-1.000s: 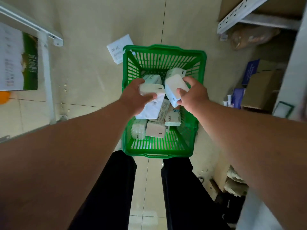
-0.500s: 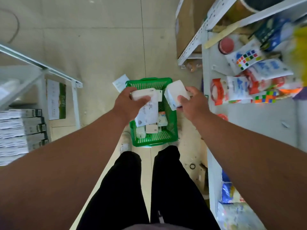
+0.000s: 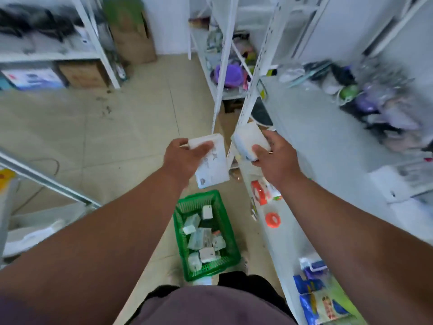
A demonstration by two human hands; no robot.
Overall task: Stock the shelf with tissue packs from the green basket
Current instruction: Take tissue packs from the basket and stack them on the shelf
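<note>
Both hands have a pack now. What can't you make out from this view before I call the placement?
- Print on left pack: blurred.
- Right pack: far face behind right hand.
- Green basket: pack count unclear, overlapping.
- Upper shelf goods: motion-blurred.

The floor [image 3: 131,118] is laid with large pale beige tiles, marked by a scatter of dark specks near the far left shelving. White metal racks with perforated uprights [image 3: 255,73] line both sides of a narrow aisle. A tall cardboard box [image 3: 133,41] with a green top stands against the white back wall [image 3: 168,22]. Another brown carton [image 3: 82,75] sits under the left rack [image 3: 49,52], beside a white and blue box [image 3: 32,78]. On the far rack sits something purple, perhaps a plastic basin [image 3: 226,75]; the blur leaves it uncertain. Even, soft daylight fills the room.
</note>
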